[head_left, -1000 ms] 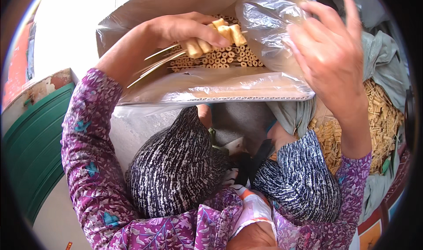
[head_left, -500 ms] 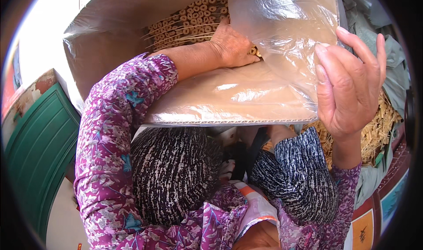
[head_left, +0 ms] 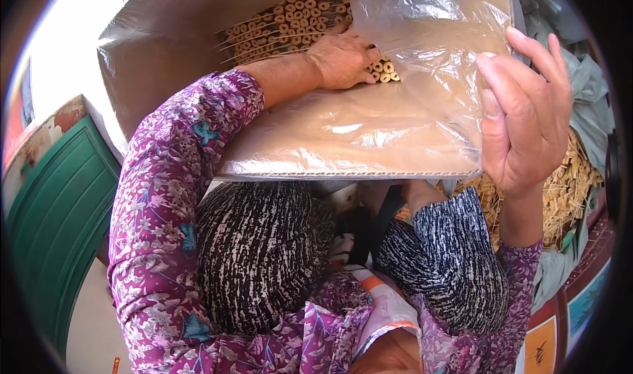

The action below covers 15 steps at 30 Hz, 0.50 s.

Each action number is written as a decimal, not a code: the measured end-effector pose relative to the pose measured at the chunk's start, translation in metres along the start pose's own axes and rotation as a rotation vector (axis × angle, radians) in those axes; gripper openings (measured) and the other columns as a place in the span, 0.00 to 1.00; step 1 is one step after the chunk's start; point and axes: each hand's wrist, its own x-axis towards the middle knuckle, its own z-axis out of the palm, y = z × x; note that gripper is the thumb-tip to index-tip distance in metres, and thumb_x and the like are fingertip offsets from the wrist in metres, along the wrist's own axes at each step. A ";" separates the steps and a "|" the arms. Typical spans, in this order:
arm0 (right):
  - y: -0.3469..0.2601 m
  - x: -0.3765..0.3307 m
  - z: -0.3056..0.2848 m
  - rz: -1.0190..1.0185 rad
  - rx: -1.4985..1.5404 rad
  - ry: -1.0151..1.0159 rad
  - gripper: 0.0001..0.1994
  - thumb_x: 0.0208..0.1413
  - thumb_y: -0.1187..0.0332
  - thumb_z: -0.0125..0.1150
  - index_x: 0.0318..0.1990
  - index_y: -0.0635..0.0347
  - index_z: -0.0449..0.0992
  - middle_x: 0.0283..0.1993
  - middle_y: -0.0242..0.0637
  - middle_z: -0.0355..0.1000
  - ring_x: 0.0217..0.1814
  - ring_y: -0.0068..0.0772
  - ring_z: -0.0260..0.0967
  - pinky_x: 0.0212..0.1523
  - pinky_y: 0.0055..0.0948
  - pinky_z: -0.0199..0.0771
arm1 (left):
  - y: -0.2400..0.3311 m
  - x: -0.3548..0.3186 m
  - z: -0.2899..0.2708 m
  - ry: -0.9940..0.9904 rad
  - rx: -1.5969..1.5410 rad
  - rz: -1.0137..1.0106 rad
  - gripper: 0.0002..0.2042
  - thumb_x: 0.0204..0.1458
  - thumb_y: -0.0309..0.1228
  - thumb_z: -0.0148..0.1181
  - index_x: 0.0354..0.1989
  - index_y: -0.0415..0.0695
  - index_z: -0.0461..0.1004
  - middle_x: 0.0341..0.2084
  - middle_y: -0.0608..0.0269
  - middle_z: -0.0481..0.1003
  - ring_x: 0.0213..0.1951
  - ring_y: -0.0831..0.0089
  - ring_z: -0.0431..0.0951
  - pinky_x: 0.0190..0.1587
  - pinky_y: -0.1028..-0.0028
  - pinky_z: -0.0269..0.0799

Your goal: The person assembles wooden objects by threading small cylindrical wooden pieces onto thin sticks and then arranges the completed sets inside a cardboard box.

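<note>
Inside the cardboard box [head_left: 349, 175], the left hand [head_left: 343, 59] lay over stacked skewered rolls [head_left: 300, 18], fingers partly spread, any pinch impossible to tell, while the right hand's [head_left: 527, 110] fingers stood loosely parted by the clear liner [head_left: 435, 51], so light, even pressure seemed best.

Single view, head: left unit of a side-by-side fisheye pair worn on the head. Looks down; upright, unmirrored, frame left = wearer's left. Close range: trousers [head_left: 264, 255] and sleeve [head_left: 158, 242] fill much of the lower half, collar [head_left: 389, 301] at bottom edge. Box [head_left: 310, 126] at top, seen from above its near side, cut by the upper edge. Left hand [head_left: 344, 59] upper centre; right hand [head_left: 527, 113] at right, larger in view. Green panel [head_left: 62, 222] bends along the left rim; corners dark.
</note>
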 end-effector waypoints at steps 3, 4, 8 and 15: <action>0.002 -0.003 0.002 0.010 0.005 -0.006 0.12 0.53 0.78 0.57 0.45 0.62 0.78 0.44 0.39 0.76 0.57 0.48 0.70 0.65 0.57 0.60 | -0.003 0.006 -0.008 0.019 -0.098 -0.034 0.23 0.57 0.51 0.55 0.52 0.46 0.73 0.42 0.53 0.78 0.47 0.56 0.78 0.52 0.60 0.72; 0.001 -0.003 0.003 0.012 0.015 -0.006 0.12 0.53 0.77 0.57 0.45 0.62 0.78 0.44 0.39 0.76 0.57 0.48 0.70 0.65 0.57 0.60 | -0.009 0.004 -0.012 0.075 -0.221 -0.072 0.22 0.57 0.49 0.55 0.53 0.46 0.73 0.42 0.53 0.78 0.47 0.57 0.77 0.53 0.61 0.71; 0.001 -0.003 0.004 0.011 0.004 -0.037 0.12 0.54 0.77 0.57 0.46 0.62 0.78 0.45 0.39 0.76 0.58 0.48 0.70 0.65 0.55 0.61 | -0.037 0.033 -0.003 0.313 -0.559 -0.025 0.18 0.58 0.43 0.53 0.52 0.47 0.73 0.43 0.51 0.77 0.46 0.58 0.78 0.50 0.62 0.73; 0.001 -0.004 0.008 0.006 0.026 -0.049 0.12 0.54 0.77 0.56 0.46 0.63 0.78 0.45 0.41 0.76 0.58 0.49 0.69 0.64 0.54 0.62 | -0.034 0.036 -0.001 0.316 -0.431 -0.050 0.15 0.56 0.39 0.55 0.48 0.44 0.73 0.40 0.55 0.77 0.42 0.61 0.77 0.49 0.64 0.72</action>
